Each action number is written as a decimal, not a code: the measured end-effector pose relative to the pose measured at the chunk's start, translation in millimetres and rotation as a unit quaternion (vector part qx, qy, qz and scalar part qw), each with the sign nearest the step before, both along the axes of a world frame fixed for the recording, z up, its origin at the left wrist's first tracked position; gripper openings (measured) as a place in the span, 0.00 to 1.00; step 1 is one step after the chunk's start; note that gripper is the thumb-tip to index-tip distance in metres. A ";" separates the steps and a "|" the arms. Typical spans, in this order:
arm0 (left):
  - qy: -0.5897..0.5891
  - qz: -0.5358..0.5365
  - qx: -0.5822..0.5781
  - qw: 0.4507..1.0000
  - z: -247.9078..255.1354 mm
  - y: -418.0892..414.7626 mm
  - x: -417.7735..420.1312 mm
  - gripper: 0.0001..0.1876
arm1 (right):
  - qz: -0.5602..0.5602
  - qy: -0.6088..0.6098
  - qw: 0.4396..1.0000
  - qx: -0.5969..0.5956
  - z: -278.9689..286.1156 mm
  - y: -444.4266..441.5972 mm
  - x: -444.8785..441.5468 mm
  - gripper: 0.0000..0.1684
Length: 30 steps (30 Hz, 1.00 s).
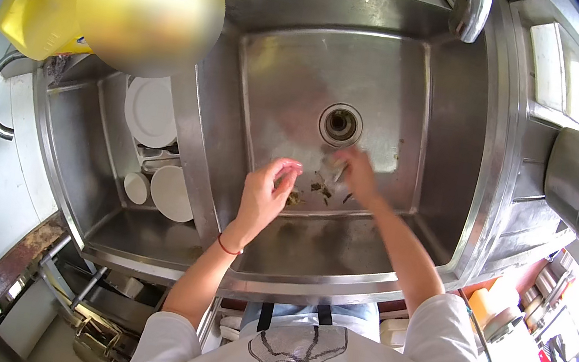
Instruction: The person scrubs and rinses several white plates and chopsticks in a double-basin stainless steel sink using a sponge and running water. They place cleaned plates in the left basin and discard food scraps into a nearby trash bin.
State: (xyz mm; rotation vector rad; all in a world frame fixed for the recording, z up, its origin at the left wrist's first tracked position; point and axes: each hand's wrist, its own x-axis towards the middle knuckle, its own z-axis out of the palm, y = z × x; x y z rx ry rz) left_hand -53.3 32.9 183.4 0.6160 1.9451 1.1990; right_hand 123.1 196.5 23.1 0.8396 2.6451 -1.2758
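Note:
Above the near part of a stainless steel sink basin [339,70], my left hand [266,189] is held with fingers curled and bunched, a red cord bracelet [229,245] round its wrist. Whether anything lies between those fingers cannot be told. To its right, my right hand [356,174] is blurred, just below the drain [340,124]; something small and pale shows at its fingertips, too blurred to name. Dark wet food scraps [322,187] lie on the basin floor between and under the hands.
A smaller basin on the left holds a white plate [151,111], a white bowl [173,193] and a smaller cup [136,188]. A yellow plastic jug [46,4] stands at the upper left. The faucet spout [471,11] is upper right; a metal pot [573,178] sits on the right drainboard.

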 end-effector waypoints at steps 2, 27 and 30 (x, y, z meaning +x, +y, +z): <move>0.004 0.006 -0.021 1.000 5.6 0.4 -4.7 0.06 | 0.012 0.052 0.989 0.139 -14.5 70.1 -4.1 0.29; -0.464 0.593 0.033 0.658 -271.9 187.0 72.0 0.28 | 0.033 -0.193 0.967 -0.160 4.8 -22.3 53.6 0.25; -0.340 0.585 -0.035 0.736 -273.8 195.0 79.7 0.25 | 0.018 -0.185 0.968 -0.169 5.5 -21.3 59.7 0.25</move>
